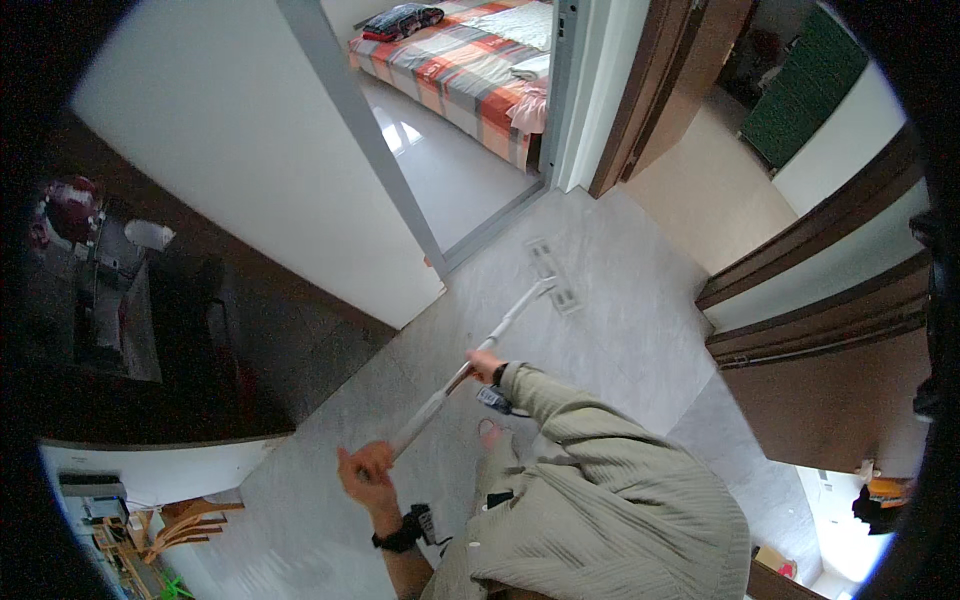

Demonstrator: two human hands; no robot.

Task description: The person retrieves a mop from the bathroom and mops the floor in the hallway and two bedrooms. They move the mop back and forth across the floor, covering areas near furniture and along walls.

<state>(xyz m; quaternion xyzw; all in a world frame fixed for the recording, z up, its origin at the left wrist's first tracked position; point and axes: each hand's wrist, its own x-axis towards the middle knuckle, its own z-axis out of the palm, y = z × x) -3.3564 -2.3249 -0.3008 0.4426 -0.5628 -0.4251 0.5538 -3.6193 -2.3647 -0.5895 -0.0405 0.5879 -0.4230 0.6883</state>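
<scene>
A flat mop with a white and silver pole (425, 415) slants across the view, from lower left up to the right. Its flat, light-coloured head (565, 297) lies against the grey floor near two doorways and looks slightly blurred. At the pole's upper end, my left hand (368, 475) is closed around it. My right hand (484, 365) grips the pole farther down, about midway to the mop head. Each wrist wears a dark band, and a long olive-grey sleeve covers my right arm.
Grey floor (630, 260) leads to a room holding a bed with a checked cover (450, 65). A white wall (260, 150) stands at the left, its corner close to the pole. Brown door frames (660, 90) line the right. A wooden chair-like piece (190, 525) is at lower left.
</scene>
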